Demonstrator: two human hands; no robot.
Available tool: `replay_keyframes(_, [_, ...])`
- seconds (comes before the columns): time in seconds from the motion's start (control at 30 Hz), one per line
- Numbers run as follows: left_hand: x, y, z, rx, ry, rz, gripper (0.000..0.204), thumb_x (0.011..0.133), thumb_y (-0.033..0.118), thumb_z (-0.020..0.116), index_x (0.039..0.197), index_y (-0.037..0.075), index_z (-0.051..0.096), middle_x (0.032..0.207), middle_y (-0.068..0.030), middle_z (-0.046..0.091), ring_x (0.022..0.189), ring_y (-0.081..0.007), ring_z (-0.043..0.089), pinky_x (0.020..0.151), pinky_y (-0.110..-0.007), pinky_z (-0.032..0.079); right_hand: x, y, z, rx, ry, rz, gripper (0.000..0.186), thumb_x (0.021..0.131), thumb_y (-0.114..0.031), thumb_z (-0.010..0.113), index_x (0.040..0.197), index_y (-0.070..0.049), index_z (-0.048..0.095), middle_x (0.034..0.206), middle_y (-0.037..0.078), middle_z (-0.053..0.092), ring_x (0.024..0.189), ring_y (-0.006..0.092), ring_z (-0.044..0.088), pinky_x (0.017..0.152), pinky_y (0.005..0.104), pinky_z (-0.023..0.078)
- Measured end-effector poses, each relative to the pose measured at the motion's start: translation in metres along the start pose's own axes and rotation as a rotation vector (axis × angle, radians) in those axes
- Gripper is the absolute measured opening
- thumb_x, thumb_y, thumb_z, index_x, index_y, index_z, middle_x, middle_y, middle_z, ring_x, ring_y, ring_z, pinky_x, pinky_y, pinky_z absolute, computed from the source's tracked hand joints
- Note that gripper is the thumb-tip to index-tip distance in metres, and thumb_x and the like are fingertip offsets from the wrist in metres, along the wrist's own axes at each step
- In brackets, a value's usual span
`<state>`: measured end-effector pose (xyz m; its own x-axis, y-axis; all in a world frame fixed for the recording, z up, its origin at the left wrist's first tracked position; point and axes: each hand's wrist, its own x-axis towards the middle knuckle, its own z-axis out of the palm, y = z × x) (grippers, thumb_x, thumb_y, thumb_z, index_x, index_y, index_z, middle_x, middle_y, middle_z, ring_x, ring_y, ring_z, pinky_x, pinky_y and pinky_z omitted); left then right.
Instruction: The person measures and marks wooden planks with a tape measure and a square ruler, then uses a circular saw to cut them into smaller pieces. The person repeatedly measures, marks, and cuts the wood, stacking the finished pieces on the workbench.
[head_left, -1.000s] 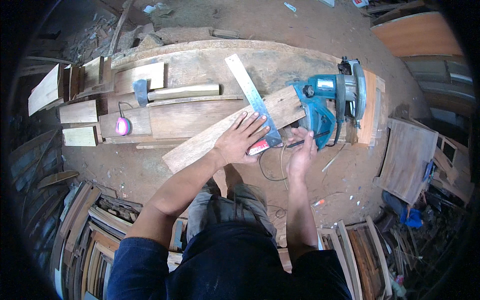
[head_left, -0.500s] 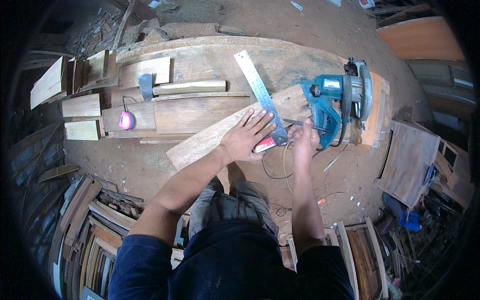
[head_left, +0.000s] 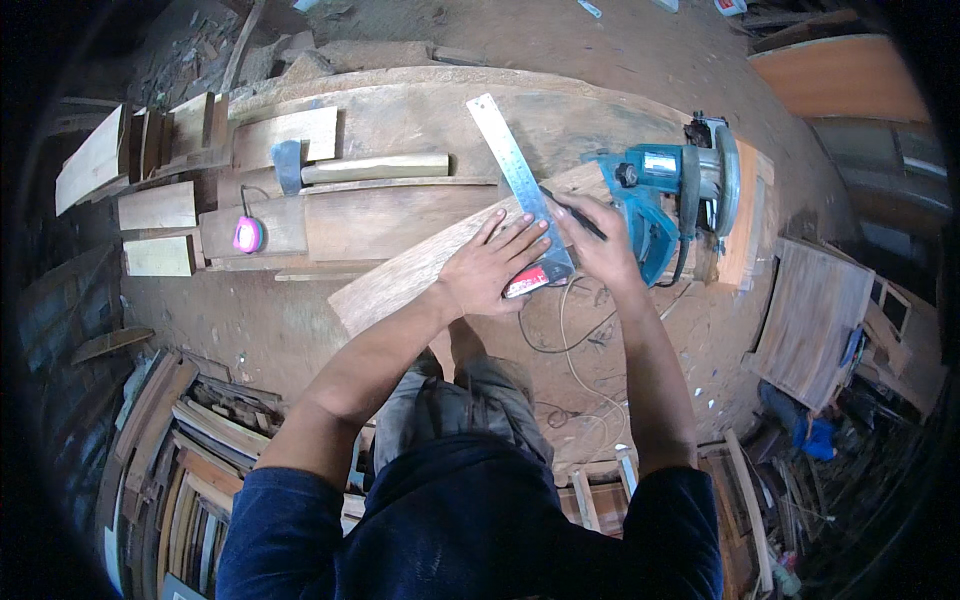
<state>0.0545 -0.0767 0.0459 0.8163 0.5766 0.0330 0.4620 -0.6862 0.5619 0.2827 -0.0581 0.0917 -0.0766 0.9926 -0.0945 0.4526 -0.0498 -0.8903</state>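
Left hand [head_left: 495, 262] spread flat across a straight-edged metal square [head_left: 507, 153] and grained wooden plank [head_left: 395, 277]. Right hand [head_left: 606, 250] pinches a slim dark pencil [head_left: 588, 224].

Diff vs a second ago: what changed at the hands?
The right hand moved up and left, away from the saw, bringing its pencil to the right edge of the metal square. Nothing visibly let go. Unchanged: left hand flat over square and board; saw and pink tape measure in place.
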Motion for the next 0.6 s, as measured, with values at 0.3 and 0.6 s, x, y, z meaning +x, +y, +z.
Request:
replay_keyframes(0.3, [-0.003,-0.002,0.002,0.011,0.007,-0.002,0.089,0.083,0.053,0.062,0.157,0.009,0.041,0.167,-0.0133,0.032,0.156,-0.0291,0.026,0.128,-0.055,0.013,-0.074,-0.001,-0.039,-0.101,-0.101,0.068,0.022,0.1,-0.013,0.067,0.113,0.004,0.071,0.099,0.016,0.075,0.087,0.0195,0.071,0.079,0.0332,0.054])
replay_keyframes(0.6, [-0.005,-0.005,0.001,0.013,-0.007,0.007,0.095,0.083,0.06,0.063,0.16,0.01,0.036,0.168,-0.0142,0.029,0.156,-0.0314,0.026,0.127,-0.057,0.013,0.05,-0.007,-0.008,-0.384,-0.223,0.066,0.02,0.098,-0.016,0.069,0.106,0.003,0.072,0.077,0.009,0.07,0.073,0.0096,0.063,0.066,0.0284,0.051])
